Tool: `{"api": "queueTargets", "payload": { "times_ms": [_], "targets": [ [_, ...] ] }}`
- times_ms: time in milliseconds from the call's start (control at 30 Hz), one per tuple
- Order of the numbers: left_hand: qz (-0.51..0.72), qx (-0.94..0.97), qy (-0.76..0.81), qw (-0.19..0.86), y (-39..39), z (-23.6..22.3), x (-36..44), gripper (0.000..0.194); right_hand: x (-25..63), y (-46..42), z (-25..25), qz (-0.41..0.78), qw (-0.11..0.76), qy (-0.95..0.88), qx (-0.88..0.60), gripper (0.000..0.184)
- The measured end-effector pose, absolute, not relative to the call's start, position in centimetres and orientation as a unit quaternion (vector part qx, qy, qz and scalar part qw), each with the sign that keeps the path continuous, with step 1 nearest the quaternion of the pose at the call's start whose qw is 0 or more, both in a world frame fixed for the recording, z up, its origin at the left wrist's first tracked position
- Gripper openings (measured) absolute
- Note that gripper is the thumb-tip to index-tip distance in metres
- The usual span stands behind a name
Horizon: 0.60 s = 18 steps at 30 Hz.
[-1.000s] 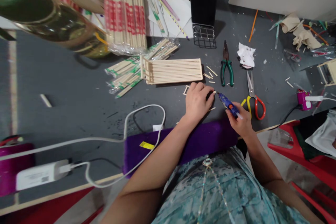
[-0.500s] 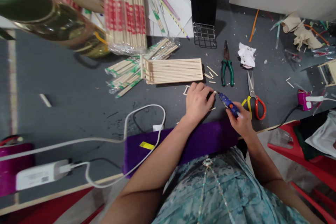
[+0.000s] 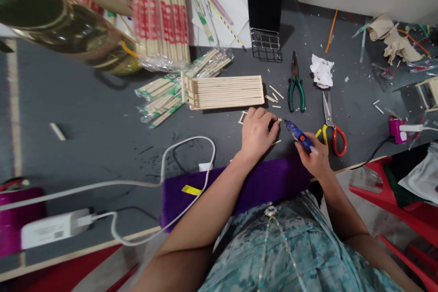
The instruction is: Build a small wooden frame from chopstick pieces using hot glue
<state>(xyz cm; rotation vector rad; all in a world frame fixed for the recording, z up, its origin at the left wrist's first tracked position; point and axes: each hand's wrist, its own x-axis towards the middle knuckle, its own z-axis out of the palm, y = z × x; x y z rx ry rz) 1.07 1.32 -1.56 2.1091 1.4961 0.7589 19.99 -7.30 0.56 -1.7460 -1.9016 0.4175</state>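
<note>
Pressed low over the table, my left hand (image 3: 258,130) has its fingers closed on a small wooden stick piece (image 3: 279,120), whose end shows past the fingertips. Most of that piece is hidden. Part of a small stick frame (image 3: 242,117) sticks out on the hand's other side. My right hand (image 3: 315,155) is wrapped round a blue hot glue gun (image 3: 298,134), its nozzle pointing left, close to the stick piece. Just beyond my left hand lies a larger model of pale sticks (image 3: 227,91), a slatted panel with a raised frame at its left end.
Pliers (image 3: 295,89) and scissors (image 3: 328,121) lie beyond and right of the glue gun. Cut sticks (image 3: 273,96) are scattered near the model. Packaged chopsticks (image 3: 162,20) and a large bottle (image 3: 75,27) occupy the far left. A white cable (image 3: 164,159) loops over a purple cloth (image 3: 273,187).
The glue gun's nozzle has shifted very slightly right, away from the stick piece. My left hand stays in nearly the same place, still closed.
</note>
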Motion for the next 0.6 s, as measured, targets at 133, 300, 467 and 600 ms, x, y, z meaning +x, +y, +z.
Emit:
{"api": "queueTargets", "payload": {
  "times_ms": [133, 300, 467, 600],
  "targets": [
    [0.281, 0.761, 0.541, 0.222, 1.4, -1.5, 1.0, 0.018, 20.0, -7.3, 0.8, 0.163, 0.254, -0.696, -0.651, 0.022],
    [0.277, 0.755, 0.548, 0.232, 1.4, -1.3, 1.0, 0.017, 20.3, -7.4, 1.2, 0.191, 0.317, -0.649, -0.665, 0.025],
    [0.302, 0.744, 0.547, 0.234, 1.5, -1.4, 0.9, 0.013, 21.9, -6.5, 1.5, 0.324, 0.459, -0.442, -0.7, 0.03],
    [0.358, 0.733, 0.538, 0.215, 1.7, -1.7, 0.8, 0.011, 23.8, -5.3, 2.6, 0.442, 0.549, -0.293, -0.646, 0.026]
  ]
}}
